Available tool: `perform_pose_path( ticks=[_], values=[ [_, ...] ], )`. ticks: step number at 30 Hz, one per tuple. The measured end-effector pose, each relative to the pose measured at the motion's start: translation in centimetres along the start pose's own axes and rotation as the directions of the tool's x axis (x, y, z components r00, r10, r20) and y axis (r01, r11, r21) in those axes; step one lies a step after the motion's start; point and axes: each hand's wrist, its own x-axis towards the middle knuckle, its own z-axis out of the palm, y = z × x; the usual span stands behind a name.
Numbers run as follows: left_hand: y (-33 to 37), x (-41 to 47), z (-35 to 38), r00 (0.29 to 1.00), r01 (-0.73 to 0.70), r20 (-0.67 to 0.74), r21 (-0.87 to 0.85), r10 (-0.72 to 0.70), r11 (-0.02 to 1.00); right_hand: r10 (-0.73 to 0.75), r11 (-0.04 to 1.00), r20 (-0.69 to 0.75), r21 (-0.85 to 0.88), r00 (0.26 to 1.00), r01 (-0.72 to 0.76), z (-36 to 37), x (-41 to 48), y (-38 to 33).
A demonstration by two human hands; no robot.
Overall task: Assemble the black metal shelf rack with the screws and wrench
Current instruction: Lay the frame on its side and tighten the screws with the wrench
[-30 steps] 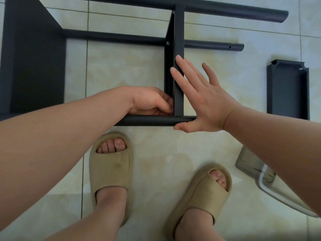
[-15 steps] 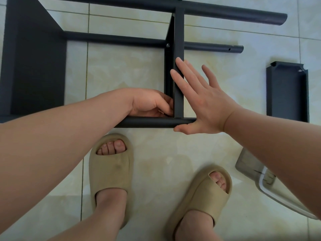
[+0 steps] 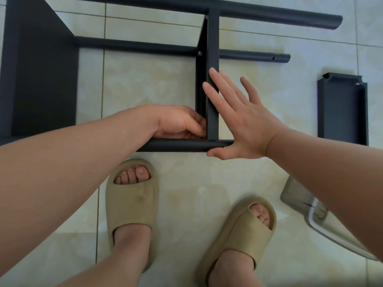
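The black metal rack lies on its side on the tiled floor. A narrow shelf panel crosses between the far tube and the near tube. My left hand is curled into the inner corner where that panel meets the near tube; its fingertips and anything in them are hidden. My right hand lies flat, fingers straight against the panel's right face, thumb under the near tube's end. A screw head shows where the panel meets the middle tube.
A wide black shelf panel closes the rack's left side. A loose black shelf tray lies on the floor at the right. A clear plastic container sits under my right forearm. My feet in beige slippers stand just below the near tube.
Both hands stay at the same joint. The rack sits slightly lower in view, a small shift of my head.
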Motion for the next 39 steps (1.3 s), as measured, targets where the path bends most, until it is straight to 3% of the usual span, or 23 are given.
perform_pose_path(
  ticks=[24, 29, 39],
  values=[
    [0.32, -0.11, 0.13, 1.000, 0.000, 0.003, -0.074, 0.000, 0.997, 0.005, 1.000, 0.009, 0.005, 1.000, -0.005, -0.17, -0.01, -0.06],
    [0.16, -0.02, 0.20, 0.999, 0.024, -0.036, 0.060, -0.022, 0.998, 0.006, 1.000, 0.012, 0.002, 1.000, -0.006, -0.18, 0.01, -0.05],
    [0.19, -0.18, 0.23, 1.000, -0.002, -0.026, -0.034, 0.001, 0.999, 0.002, 1.000, 0.003, 0.006, 1.000, -0.002, -0.04, -0.01, -0.03]
  ],
)
